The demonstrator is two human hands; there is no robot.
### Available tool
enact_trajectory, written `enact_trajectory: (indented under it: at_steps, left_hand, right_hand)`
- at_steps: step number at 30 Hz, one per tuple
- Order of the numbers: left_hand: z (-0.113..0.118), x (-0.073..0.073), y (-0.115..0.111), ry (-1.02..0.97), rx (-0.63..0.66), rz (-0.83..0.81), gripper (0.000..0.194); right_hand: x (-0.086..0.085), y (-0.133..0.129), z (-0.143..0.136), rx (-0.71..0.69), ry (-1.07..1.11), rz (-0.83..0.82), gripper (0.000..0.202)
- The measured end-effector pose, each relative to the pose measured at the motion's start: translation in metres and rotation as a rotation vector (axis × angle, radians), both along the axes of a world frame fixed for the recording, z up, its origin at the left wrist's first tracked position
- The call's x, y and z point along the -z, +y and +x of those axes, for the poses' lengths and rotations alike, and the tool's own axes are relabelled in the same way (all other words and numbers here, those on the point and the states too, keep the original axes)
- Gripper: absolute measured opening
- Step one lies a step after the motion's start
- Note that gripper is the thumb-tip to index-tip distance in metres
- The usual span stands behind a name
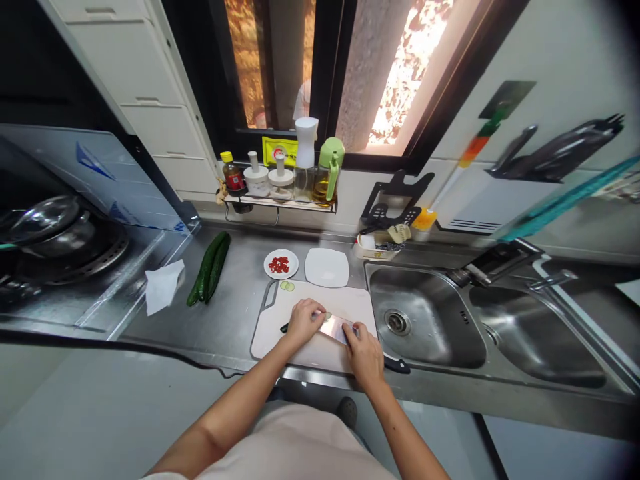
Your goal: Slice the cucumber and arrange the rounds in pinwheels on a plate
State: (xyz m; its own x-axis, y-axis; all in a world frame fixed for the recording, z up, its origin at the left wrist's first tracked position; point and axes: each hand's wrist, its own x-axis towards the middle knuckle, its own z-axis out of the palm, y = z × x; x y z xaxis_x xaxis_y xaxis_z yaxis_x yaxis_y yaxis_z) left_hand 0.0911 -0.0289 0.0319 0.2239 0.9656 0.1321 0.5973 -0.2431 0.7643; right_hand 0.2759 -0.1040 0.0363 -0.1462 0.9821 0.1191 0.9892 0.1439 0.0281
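Over the white cutting board (313, 293), my left hand (304, 321) has its fingers bent together at the blade's left end, with a small pale slice by the fingertips. A dark green cucumber end (285, 328) sticks out at that hand's left. My right hand (365, 350) pinches the broad blade of a knife (333, 328); its black handle reaches right past the board's edge. Two pale cucumber slices (287, 286) lie at the board's top left. Behind the board are a plate of chopped red pieces (271, 268) and an empty white plate (327, 267).
Whole cucumbers (210, 268) and a white paper (164, 287) lie on the left counter. A double steel sink (430, 313) is at the right. A rack (280, 201) with bottles hangs at the back; a pot (55, 227) stands on the stove.
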Motion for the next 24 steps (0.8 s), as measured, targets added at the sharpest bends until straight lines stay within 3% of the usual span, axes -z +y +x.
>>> enact_trajectory:
  at_steps: [4,9,16,24]
  left_hand:
    - [-0.016,0.013,0.02,-0.129,-0.31,-0.158,0.016]
    - [-0.049,0.033,0.041,-0.029,-0.521,-0.281,0.014]
    - [-0.059,0.052,0.069,0.138,-0.517,-0.317,0.018]
    - [-0.055,0.056,0.083,0.316,-0.45,-0.262,0.025]
  right_hand:
    - [0.001,0.002,0.007,0.057,0.016,-0.015,0.041]
    - [0.003,0.001,0.015,0.105,0.027,-0.031,0.041]
    - [0.007,0.0,0.016,0.128,0.05,-0.052,0.042]
    - [0.008,-0.003,0.018,0.154,0.075,-0.062,0.041]
